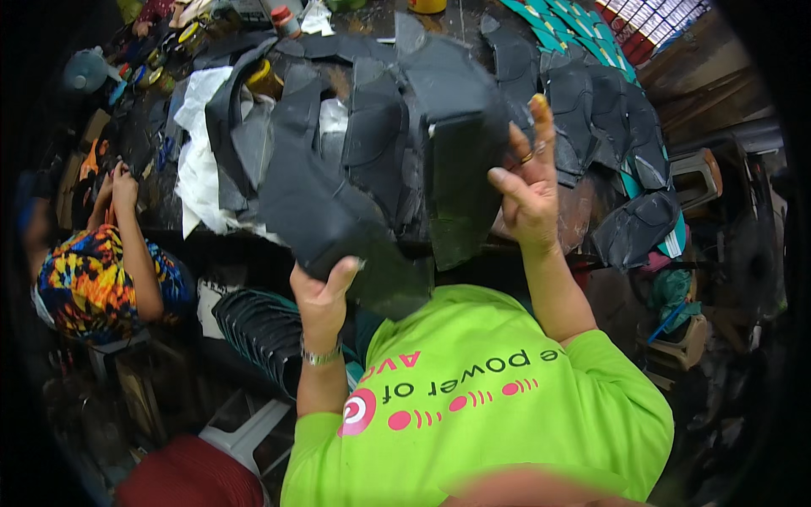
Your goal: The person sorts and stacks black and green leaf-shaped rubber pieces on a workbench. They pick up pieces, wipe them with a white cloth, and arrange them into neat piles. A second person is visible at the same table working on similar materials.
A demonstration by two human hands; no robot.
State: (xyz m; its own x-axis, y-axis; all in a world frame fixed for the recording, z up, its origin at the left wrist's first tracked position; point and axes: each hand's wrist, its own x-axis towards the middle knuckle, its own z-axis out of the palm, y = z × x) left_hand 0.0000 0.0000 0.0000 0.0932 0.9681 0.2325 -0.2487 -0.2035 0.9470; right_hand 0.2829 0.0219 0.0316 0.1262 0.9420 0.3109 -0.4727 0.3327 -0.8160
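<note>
My left hand (323,297) grips the lower edge of a black shoe upper (317,207), thumb on top, with a watch on the wrist. The upper's wide curved panel is raised in front of the table edge. Beside it, another black panel (460,160) stands near my right hand (534,182); whether the two panels are joined cannot be made out. The right hand is open, its fingers apart, with yellowish stuff on the raised fingertip and a ring on another finger. Its thumb points at the panel's edge; contact is unclear.
Several black uppers (570,106) and teal pieces (583,34) cover the table's right side. White paper (203,144) lies left, near jars (193,35) and a red-lidded jar (285,21). A co-worker (101,279) sits at left. Stacked dark pieces (262,329) lie below the table edge.
</note>
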